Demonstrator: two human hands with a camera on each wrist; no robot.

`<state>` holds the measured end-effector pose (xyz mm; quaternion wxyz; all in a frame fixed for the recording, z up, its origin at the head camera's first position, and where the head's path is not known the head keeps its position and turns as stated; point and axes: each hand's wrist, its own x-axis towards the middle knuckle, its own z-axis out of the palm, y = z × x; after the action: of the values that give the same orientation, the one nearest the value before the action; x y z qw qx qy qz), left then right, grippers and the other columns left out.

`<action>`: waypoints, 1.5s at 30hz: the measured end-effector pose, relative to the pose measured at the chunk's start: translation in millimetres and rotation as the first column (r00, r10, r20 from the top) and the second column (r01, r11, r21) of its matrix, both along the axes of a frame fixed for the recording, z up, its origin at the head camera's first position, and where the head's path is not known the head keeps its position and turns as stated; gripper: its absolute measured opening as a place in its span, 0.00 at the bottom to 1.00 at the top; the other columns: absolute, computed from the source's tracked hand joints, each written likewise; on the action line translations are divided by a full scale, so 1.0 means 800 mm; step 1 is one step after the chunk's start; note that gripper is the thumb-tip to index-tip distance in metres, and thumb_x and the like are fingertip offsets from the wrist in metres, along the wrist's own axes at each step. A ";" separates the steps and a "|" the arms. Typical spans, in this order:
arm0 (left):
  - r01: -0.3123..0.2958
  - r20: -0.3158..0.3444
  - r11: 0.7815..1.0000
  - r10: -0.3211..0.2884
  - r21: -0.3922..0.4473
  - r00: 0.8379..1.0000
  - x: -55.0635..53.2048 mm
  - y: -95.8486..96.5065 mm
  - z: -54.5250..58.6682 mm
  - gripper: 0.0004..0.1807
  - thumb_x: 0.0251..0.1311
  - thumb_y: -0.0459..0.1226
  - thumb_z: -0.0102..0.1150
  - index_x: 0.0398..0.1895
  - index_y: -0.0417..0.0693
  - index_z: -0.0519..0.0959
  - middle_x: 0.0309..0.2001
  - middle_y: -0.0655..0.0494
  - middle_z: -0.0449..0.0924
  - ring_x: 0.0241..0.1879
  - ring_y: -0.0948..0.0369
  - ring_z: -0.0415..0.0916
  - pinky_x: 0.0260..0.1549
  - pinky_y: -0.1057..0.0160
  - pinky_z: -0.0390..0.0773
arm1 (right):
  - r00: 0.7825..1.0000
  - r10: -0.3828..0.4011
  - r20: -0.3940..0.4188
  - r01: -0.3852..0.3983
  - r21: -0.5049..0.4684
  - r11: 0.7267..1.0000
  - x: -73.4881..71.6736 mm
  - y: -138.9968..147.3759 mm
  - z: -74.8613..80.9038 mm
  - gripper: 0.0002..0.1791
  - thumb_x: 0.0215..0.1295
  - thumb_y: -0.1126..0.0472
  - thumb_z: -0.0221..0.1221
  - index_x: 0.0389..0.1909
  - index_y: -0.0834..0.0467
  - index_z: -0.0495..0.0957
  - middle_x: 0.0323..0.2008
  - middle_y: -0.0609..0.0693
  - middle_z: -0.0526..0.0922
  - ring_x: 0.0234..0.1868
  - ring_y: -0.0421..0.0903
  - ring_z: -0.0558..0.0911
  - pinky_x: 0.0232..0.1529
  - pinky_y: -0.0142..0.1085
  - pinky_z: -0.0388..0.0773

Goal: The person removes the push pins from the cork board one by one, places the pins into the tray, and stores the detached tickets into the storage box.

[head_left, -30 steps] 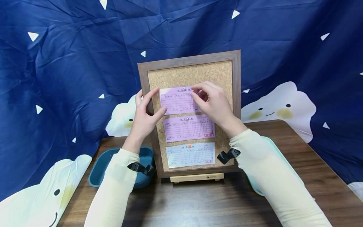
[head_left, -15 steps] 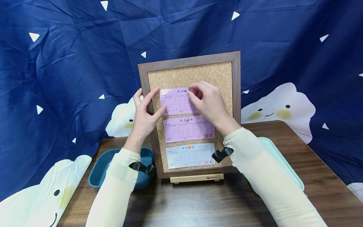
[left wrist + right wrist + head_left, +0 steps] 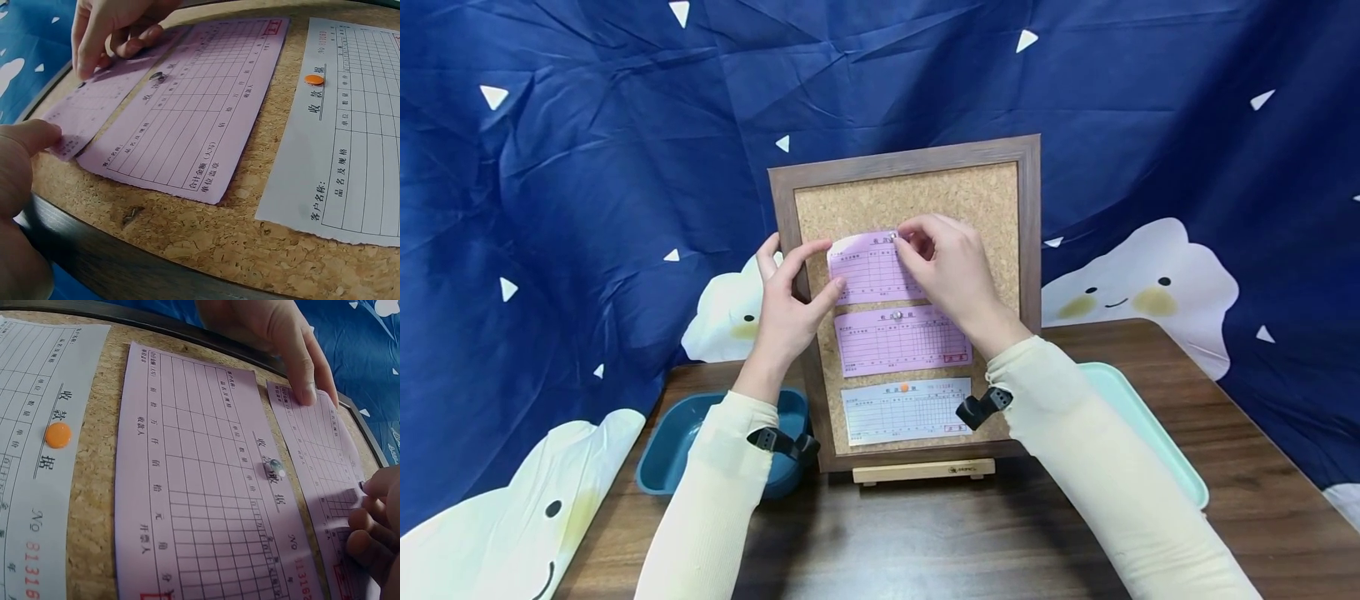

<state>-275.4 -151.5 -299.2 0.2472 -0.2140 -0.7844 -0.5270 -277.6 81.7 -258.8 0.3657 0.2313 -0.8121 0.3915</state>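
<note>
In the head view, my right hand (image 3: 953, 271) pinches a push pin (image 3: 892, 237) at the top of the upper pink receipt slip (image 3: 868, 271), whose right part it covers. At that slip's left side rests my left hand (image 3: 788, 308), index finger at the upper corner and thumb (image 3: 44, 132) on the lower part. The slip's upper left corner curls slightly. Below it hangs a second pink receipt slip (image 3: 898, 343) under a silvery pin (image 3: 274, 467). Lowest is a white receipt slip (image 3: 902, 417), held by an orange pin (image 3: 905, 387).
The cork board (image 3: 955, 187) has a brown wooden frame and leans on a small wooden stand (image 3: 923, 472). A dark teal bin (image 3: 658, 458) stands left of it on the table, and a mint tray (image 3: 1157, 433) lies on the right. A blue curtain hangs behind.
My right hand has moved left along the upper slip's top edge, and its fingertips have closed on the pin. The slip's upper left corner now curls; my left hand has barely moved.
</note>
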 end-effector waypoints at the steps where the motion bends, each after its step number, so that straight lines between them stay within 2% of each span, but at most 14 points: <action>1: -0.002 -0.003 1.000 0.002 -0.001 1.000 0.000 0.000 0.000 0.27 0.68 0.42 0.72 0.69 0.52 0.80 0.86 0.47 0.37 0.87 0.50 0.28 0.80 0.29 0.44 | 1.000 -0.002 0.004 0.002 -0.001 1.000 0.000 -0.001 0.000 0.06 0.72 0.66 0.67 0.44 0.65 0.88 0.32 0.57 0.85 0.34 0.52 0.81 0.45 0.41 0.73; 7: -0.002 0.005 1.000 0.002 0.018 1.000 0.001 -0.001 -0.001 0.22 0.67 0.40 0.73 0.62 0.47 0.82 0.86 0.48 0.39 0.87 0.52 0.29 0.82 0.32 0.44 | 1.000 -0.013 0.003 0.013 -0.009 1.000 -0.001 -0.006 0.001 0.05 0.72 0.66 0.67 0.43 0.64 0.88 0.31 0.56 0.85 0.33 0.52 0.81 0.43 0.39 0.74; 12: -0.019 0.027 1.000 0.019 0.013 0.999 0.002 0.001 -0.001 0.18 0.68 0.42 0.72 0.55 0.44 0.83 0.86 0.46 0.38 0.87 0.48 0.32 0.80 0.29 0.46 | 0.999 -0.030 -0.013 0.030 -0.021 0.999 -0.001 -0.008 0.002 0.05 0.71 0.65 0.67 0.41 0.64 0.88 0.29 0.57 0.85 0.31 0.52 0.81 0.41 0.39 0.73; 17: -0.013 0.008 1.000 0.013 0.025 1.000 0.001 0.002 -0.002 0.14 0.72 0.43 0.67 0.50 0.42 0.85 0.84 0.44 0.42 0.85 0.46 0.39 0.80 0.30 0.48 | 0.999 -0.036 -0.005 0.036 -0.027 0.999 -0.001 -0.011 0.002 0.05 0.71 0.65 0.67 0.40 0.64 0.87 0.29 0.57 0.86 0.31 0.52 0.81 0.47 0.45 0.74; 23: 0.006 -0.033 0.999 -0.005 0.042 0.999 -0.002 0.002 -0.005 0.11 0.72 0.42 0.68 0.44 0.41 0.86 0.81 0.44 0.47 0.81 0.46 0.50 0.78 0.34 0.55 | 0.998 -0.060 -0.018 0.060 -0.005 0.998 -0.002 -0.013 0.002 0.05 0.70 0.65 0.66 0.39 0.64 0.87 0.29 0.57 0.86 0.30 0.54 0.82 0.53 0.53 0.74; 34: -0.009 -0.014 0.999 0.009 0.052 1.000 -0.003 0.003 -0.007 0.10 0.70 0.41 0.68 0.39 0.41 0.86 0.81 0.43 0.48 0.83 0.45 0.47 0.79 0.33 0.52 | 0.994 -0.105 -0.020 0.106 0.066 0.992 0.001 -0.015 0.004 0.06 0.70 0.64 0.65 0.40 0.64 0.87 0.30 0.57 0.88 0.32 0.54 0.84 0.56 0.54 0.75; 45: -0.024 -0.002 0.999 0.024 0.048 1.000 -0.001 0.004 -0.006 0.10 0.69 0.40 0.70 0.40 0.41 0.87 0.82 0.43 0.48 0.83 0.44 0.46 0.80 0.33 0.51 | 0.987 -0.156 0.041 0.150 0.133 0.980 0.008 -0.019 0.016 0.06 0.70 0.65 0.63 0.39 0.64 0.86 0.31 0.57 0.88 0.35 0.55 0.85 0.58 0.54 0.76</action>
<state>-276.5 -148.6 -304.0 0.2597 -0.1993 -0.7738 -0.5423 -270.8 66.2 -245.7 0.3581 0.1812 -0.8602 0.3145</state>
